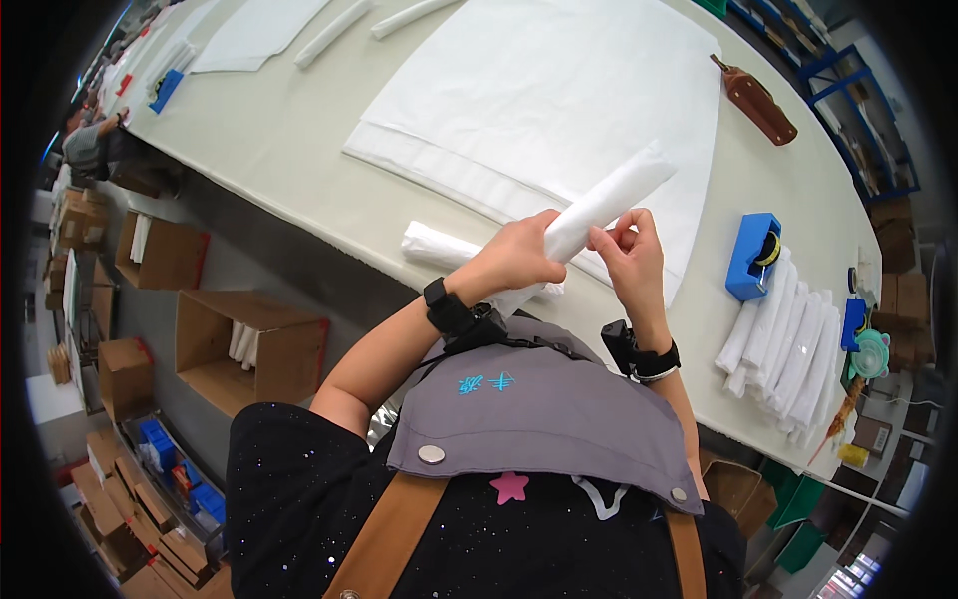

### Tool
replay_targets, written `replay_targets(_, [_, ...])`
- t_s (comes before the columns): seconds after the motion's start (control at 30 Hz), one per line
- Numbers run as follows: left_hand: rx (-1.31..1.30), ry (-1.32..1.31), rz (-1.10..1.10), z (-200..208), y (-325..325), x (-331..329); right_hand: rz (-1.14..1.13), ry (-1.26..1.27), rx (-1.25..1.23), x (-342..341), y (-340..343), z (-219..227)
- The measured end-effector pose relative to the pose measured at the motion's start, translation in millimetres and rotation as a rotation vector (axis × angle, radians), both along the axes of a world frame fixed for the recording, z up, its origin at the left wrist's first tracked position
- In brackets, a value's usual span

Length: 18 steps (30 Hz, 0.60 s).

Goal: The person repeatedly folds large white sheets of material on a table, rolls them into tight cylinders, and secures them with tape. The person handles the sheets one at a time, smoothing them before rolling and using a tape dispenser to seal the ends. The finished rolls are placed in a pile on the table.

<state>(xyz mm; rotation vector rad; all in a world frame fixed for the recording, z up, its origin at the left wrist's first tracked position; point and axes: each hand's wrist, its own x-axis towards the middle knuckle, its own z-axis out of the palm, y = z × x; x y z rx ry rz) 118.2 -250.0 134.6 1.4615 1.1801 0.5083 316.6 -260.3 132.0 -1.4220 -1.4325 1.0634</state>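
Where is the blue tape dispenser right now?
In the head view, the blue tape dispenser sits on the table to the person's right, just above the row of white rolls.

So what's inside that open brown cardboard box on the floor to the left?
Inside the open brown cardboard box, a few white rolled pieces stand against its back wall. The rest shows bare cardboard bottom; the near wall hides the corner closest to the beige table.

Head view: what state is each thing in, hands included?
White roll: rolled tight, held up over the table.
Left hand: closed around the roll.
Right hand: fingers pinching the roll's side.
White sheets: lying flat, stacked.
Finished rolls: lying side by side.
Blue tape dispenser: standing on the table.
Cardboard box: open.
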Motion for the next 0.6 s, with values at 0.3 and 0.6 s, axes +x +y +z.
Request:
replay_targets(0.3, [-0.414, -0.385, -0.083, 1.6, -6.5, -3.6, -0.068, -0.444, 0.003, -8.4, -10.2, 28.0])
replay_targets(0.6, [-0.528, -0.596, -0.211, 28.5, -6.3, -7.9, -0.363, -0.041, -0.032, 40.0, -19.2, -54.3])
